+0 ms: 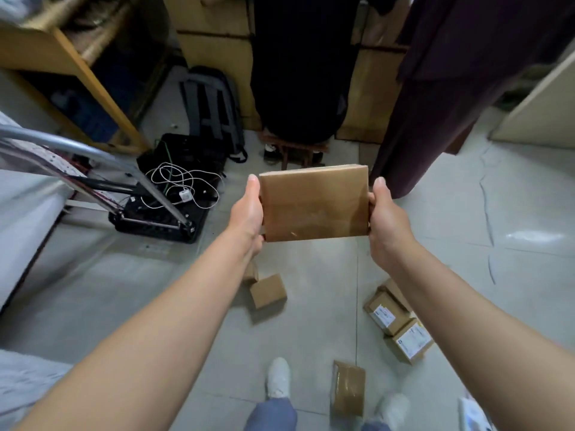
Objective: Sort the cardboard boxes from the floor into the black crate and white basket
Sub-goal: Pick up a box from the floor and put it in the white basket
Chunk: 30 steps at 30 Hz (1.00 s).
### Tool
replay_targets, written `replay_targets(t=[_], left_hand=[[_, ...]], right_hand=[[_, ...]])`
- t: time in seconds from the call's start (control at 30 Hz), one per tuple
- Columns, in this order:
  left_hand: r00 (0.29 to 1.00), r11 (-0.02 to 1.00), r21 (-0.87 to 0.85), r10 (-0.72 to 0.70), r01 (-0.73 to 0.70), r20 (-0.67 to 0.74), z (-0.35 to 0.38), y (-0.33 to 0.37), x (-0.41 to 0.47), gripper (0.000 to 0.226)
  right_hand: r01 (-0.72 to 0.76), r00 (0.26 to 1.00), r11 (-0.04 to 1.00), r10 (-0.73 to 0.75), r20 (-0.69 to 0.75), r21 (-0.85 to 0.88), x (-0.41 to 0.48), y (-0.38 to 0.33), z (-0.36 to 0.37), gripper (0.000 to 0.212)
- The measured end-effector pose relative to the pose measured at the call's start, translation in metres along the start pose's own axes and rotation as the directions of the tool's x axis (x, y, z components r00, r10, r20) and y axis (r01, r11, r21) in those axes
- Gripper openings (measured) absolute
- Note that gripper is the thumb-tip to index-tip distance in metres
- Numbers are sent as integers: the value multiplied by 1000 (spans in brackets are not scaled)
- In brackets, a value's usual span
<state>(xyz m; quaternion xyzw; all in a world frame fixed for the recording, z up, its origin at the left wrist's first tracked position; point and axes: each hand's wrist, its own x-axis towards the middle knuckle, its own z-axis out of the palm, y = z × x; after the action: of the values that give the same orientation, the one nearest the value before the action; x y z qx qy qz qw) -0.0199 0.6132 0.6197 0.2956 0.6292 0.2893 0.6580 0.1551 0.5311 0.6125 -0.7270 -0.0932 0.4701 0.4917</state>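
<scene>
I hold a flat square cardboard box (pixel 314 203) out in front of me above the floor. My left hand (pixel 247 213) grips its left edge and my right hand (pixel 387 219) grips its right edge. A black crate (pixel 161 225) lies on the floor to the left, with white cables heaped on it. Below the held box, small cardboard boxes rest on the tiles: a plain one (pixel 268 290), two labelled ones (pixel 387 312) (pixel 412 342) at the right, and a taped one (pixel 348 388) between my feet. The white basket is not in view.
A metal ladder frame (pixel 93 157) slants over the crate at the left. A grey backpack (pixel 214 110) leans behind it. A small wooden stool (pixel 294 150) and dark hanging clothes (pixel 441 98) stand ahead. My white shoes (pixel 278 379) are at the bottom.
</scene>
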Motion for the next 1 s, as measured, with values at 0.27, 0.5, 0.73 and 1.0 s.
replay_targets(t=[0.27, 0.5, 0.73, 1.0], left_hand=[[996, 996, -39, 84, -84, 12, -41, 26, -98, 69], [973, 972, -77, 219, -224, -68, -74, -8, -189, 22], [955, 945, -172, 254, -278, -152, -120, -50, -263, 24], [868, 863, -312, 242, -397, -434, -187, -74, -312, 14]], right_hand=[[76, 997, 989, -76, -4, 128, -96, -14, -8, 57], [130, 982, 986, -143, 122, 106, -169, -13, -33, 54], [101, 944, 995, -102, 314, 20, -223, 4, -40, 63], [182, 897, 969, -96, 432, -164, -282, 28, 15, 74]])
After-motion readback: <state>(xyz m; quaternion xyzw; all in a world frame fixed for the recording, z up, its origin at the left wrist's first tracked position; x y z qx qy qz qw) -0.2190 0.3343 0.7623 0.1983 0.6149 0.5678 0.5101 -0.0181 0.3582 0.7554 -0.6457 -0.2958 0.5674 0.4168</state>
